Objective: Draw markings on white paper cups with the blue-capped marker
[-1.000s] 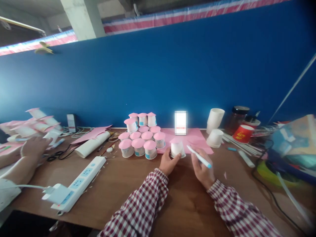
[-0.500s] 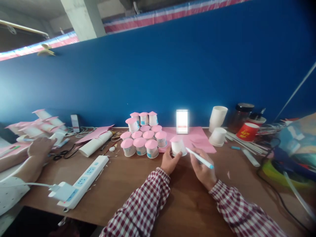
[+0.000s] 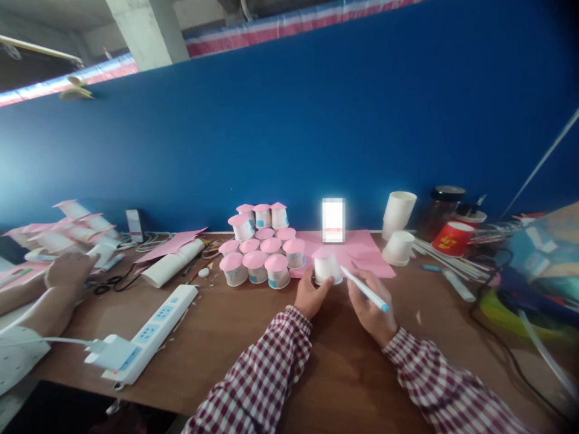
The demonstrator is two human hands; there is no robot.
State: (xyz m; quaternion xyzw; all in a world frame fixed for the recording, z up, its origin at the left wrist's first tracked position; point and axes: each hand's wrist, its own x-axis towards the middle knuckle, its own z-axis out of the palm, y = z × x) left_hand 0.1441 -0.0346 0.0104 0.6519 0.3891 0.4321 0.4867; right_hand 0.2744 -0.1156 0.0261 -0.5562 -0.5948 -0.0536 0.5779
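My left hand (image 3: 312,292) grips a white paper cup (image 3: 326,269) that stands upside down on the table and has a pink paper cone on top. Between the fingers of my right hand (image 3: 371,304) is a white marker pen (image 3: 365,288) with a light blue end, its tip close to the cup's right side. Left of the cup, several similar cups with pink cone roofs (image 3: 257,259) stand grouped, some stacked at the back. Pink paper (image 3: 368,247) lies flat behind the cup, under a bright phone-like screen (image 3: 333,220), which is blurred out.
A white power strip (image 3: 156,328) with a plugged-in charger lies at left, near a co-worker's hand (image 3: 72,271). At right are a stack of white cups (image 3: 398,214), a red cup (image 3: 453,239), white sticks (image 3: 446,263) and a dark-lidded jar (image 3: 446,208). A blue partition (image 3: 289,132) rises behind.
The view has shifted slightly. My hands, the cup and the pen hold nearly the same position, with the pen tip still beside the cup.
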